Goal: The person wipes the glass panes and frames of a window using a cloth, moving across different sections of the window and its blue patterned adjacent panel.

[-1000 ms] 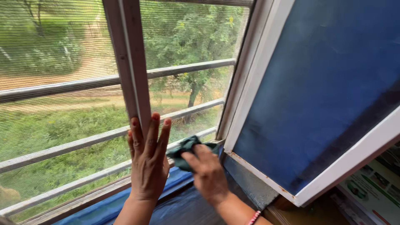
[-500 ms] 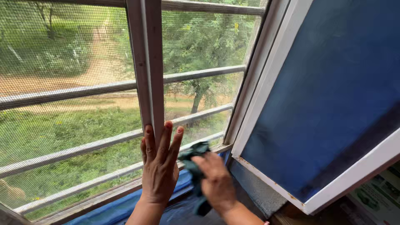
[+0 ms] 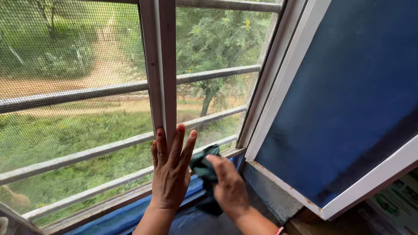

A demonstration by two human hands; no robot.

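Pressing flat against the mesh screen (image 3: 87, 113), the left hand (image 3: 170, 174) lies open, fingers spread beside the frame post (image 3: 162, 65). Right hand (image 3: 228, 187) is closed around a bunched green cloth (image 3: 203, 167) at the screen's lower edge, above the sill (image 3: 130, 215). Cloth looks soft, light, limp; best held wadded in the palm.

Window sill (image 3: 270, 198), blue sheet (image 3: 130, 217) lying on it

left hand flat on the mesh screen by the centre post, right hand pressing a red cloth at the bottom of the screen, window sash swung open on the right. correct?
Not quite: the cloth is dark green, not red. The head view shows the right hand pressing it at the bottom of the mesh screen, the left hand flat against the screen by the centre post, and the window sash swung open on the right.
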